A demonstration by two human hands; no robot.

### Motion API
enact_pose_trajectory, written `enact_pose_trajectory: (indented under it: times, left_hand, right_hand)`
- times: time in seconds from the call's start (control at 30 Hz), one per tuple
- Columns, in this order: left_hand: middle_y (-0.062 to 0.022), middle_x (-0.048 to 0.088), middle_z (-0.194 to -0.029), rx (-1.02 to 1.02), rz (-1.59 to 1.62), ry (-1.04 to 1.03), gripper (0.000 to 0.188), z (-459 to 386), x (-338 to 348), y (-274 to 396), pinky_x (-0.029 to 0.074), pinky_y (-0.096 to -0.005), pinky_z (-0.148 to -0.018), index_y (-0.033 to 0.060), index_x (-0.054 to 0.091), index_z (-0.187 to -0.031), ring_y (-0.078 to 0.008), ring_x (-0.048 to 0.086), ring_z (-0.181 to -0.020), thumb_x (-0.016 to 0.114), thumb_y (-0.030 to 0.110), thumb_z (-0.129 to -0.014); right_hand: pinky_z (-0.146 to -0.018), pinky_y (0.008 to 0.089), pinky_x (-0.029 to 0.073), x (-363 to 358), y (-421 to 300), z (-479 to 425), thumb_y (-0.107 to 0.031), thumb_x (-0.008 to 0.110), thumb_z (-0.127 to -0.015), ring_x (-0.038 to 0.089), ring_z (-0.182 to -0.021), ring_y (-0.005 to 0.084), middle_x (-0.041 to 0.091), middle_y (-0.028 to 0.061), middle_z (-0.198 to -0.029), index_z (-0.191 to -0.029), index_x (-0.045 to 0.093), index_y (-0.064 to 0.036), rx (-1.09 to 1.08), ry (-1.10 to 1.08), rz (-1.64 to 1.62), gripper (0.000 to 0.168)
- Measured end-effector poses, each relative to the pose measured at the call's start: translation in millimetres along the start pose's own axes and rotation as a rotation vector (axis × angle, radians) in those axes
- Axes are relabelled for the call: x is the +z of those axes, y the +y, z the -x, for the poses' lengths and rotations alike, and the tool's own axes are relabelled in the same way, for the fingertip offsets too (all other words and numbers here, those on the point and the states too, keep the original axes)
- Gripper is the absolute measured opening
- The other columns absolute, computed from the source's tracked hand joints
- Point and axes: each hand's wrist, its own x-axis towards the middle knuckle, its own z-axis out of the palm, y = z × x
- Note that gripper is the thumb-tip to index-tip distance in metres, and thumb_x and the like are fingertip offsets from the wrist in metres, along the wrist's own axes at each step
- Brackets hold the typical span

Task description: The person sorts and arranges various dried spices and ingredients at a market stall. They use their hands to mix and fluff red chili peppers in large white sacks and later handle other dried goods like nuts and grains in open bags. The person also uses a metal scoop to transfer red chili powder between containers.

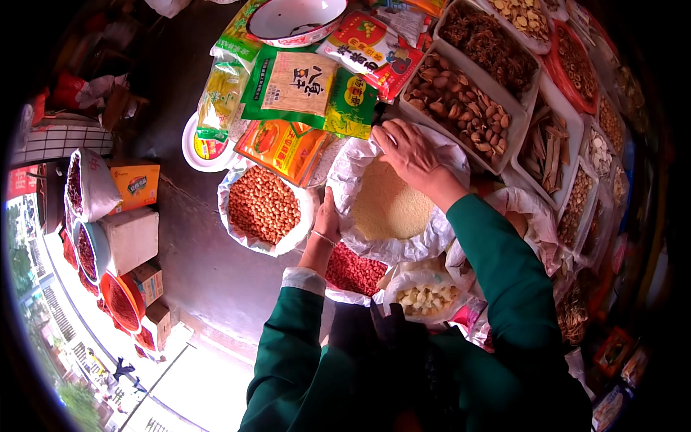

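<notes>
In front of me stands a white woven sack (407, 249) with its rim rolled down, filled with small pale yellow grain (391, 202). My left hand (326, 218) lies against the outside of the sack's left rim, fingers pointing away from me; whether it pinches the rim cannot be told. My right hand (407, 148) reaches over the far part of the sack, palm down with bent fingers at the rolled rim; its fingertips are partly hidden. Left of the sack is a bag of brown peanuts or beans (263, 205). Nearer to me lie red kernels (355, 270) in another bag.
Packaged foods (299, 86) and an enamel basin (296, 21) lie beyond the sack. Trays of brown nuts (459, 102) and bark pieces (545, 151) stand at the right. A bag of pale yellow pieces (426, 297) is close to me. Boxes (129, 237) stand far left.
</notes>
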Motion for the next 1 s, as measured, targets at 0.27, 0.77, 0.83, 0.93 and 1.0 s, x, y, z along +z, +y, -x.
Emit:
enact_pose_trajectory:
  times: [0.27,0.77,0.83,0.93,1.0]
  left_hand:
    - [-0.0071,0.05,-0.126,-0.049,-0.055,-0.017,0.051,8,12,16,0.049,-0.0365,-0.085,0.0094,0.031,-0.137,-0.0214,0.054,-0.109,0.04,0.039,-0.096]
    - [-0.0225,0.041,-0.105,0.778,-0.977,0.122,0.074,0,-26,1,0.036,-0.0439,-0.088,-0.0044,0.033,-0.121,-0.0365,0.042,-0.098,0.077,0.024,-0.069]
    - [-0.0233,0.039,-0.113,0.677,-1.174,0.168,0.065,28,0,24,0.036,-0.0435,-0.089,-0.0035,0.037,-0.12,-0.0361,0.042,-0.101,0.073,0.021,-0.072]
    - [-0.024,0.041,-0.113,0.958,-1.326,0.158,0.057,43,19,30,0.038,-0.0429,-0.089,-0.0028,0.041,-0.119,-0.0371,0.044,-0.102,0.069,0.011,-0.072]
    - [-0.0235,0.043,-0.112,0.997,-1.344,0.134,0.055,47,35,24,0.038,-0.0432,-0.089,-0.0024,0.042,-0.12,-0.0381,0.045,-0.103,0.067,0.006,-0.072]
  right_hand:
    - [-0.061,0.0476,0.045,16,39,-6,-0.005,0.058,-0.079,0.06,-0.071,0.0362,0.061,0.0157,-0.072,-0.078,0.059,-0.006,0.092,-0.087,-0.201,0.001]
    - [-0.08,0.0414,0.044,-21,-13,-4,-0.009,0.065,-0.076,0.055,-0.093,0.0328,0.056,0.0153,-0.1,-0.104,0.058,-0.002,0.203,0.225,-0.256,0.03]
    - [-0.086,0.0386,0.043,-43,-27,44,-0.003,0.067,-0.075,0.051,-0.101,0.0323,0.049,0.0163,-0.111,-0.109,0.056,-0.002,0.349,0.295,-0.141,0.036]
    - [-0.093,0.0475,0.036,-46,-45,110,-0.007,0.07,-0.073,0.041,-0.112,0.0405,0.04,0.023,-0.124,-0.122,0.047,-0.003,0.732,0.337,-0.105,0.054]
    - [-0.095,0.0511,0.033,-41,-62,116,-0.007,0.07,-0.073,0.037,-0.116,0.0448,0.035,0.0257,-0.128,-0.127,0.04,-0.003,0.859,0.225,-0.078,0.062]
